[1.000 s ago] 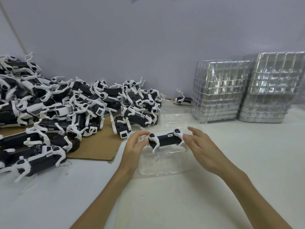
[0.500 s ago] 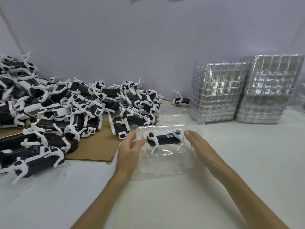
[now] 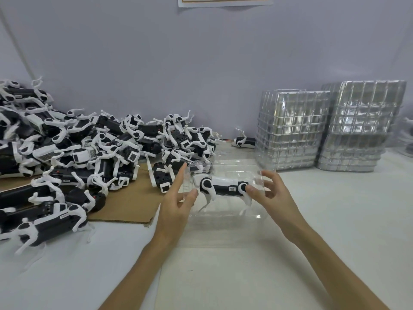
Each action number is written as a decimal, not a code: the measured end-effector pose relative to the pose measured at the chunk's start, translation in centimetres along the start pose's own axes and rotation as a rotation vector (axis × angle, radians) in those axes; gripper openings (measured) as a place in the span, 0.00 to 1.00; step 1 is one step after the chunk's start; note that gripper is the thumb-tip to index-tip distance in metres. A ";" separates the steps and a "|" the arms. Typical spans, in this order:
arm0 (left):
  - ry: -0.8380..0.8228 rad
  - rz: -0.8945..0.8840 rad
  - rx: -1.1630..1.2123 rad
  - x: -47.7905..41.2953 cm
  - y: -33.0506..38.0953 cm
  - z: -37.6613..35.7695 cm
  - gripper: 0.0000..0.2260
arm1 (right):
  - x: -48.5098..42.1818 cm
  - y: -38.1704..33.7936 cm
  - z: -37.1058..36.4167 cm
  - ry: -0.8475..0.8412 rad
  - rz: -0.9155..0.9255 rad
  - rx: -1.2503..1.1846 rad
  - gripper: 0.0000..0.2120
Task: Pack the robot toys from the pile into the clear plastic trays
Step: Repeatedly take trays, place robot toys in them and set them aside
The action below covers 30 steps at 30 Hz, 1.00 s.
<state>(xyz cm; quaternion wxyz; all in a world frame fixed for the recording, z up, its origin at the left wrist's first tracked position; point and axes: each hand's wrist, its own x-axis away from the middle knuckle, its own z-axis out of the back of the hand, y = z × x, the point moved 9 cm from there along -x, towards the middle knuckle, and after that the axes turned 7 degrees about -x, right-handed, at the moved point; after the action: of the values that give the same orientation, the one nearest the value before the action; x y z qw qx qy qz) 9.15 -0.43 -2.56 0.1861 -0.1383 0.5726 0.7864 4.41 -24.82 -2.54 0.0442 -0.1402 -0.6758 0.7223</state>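
I have the black-and-white robot dog toy [image 3: 223, 186] lying lengthwise in the clear plastic tray [image 3: 225, 220] on the white table [image 3: 335, 220], near the heaped pile of matching toys [image 3: 89, 153]. My left hand [image 3: 178, 200] pinches the tray's left end between thumb and nearly straight fingers, and my right hand [image 3: 273, 198] curls round the right end, thumb on the toy's hip joint. To finish well I would steady the flimsy tray evenly at both ends and press the body, not the thin white legs, until it sits fully down.
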 end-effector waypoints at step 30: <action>-0.027 0.123 -0.086 -0.3 -2.4 -0.7 0.49 | 0.0 -0.3 0.3 0.080 0.137 0.136 0.31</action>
<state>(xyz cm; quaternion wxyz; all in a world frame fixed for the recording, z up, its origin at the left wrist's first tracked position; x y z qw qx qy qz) 10.47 -0.44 -4.65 0.1391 -0.1003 0.5432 0.8219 4.25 -25.07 -2.28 0.0310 -0.2113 -0.6119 0.7616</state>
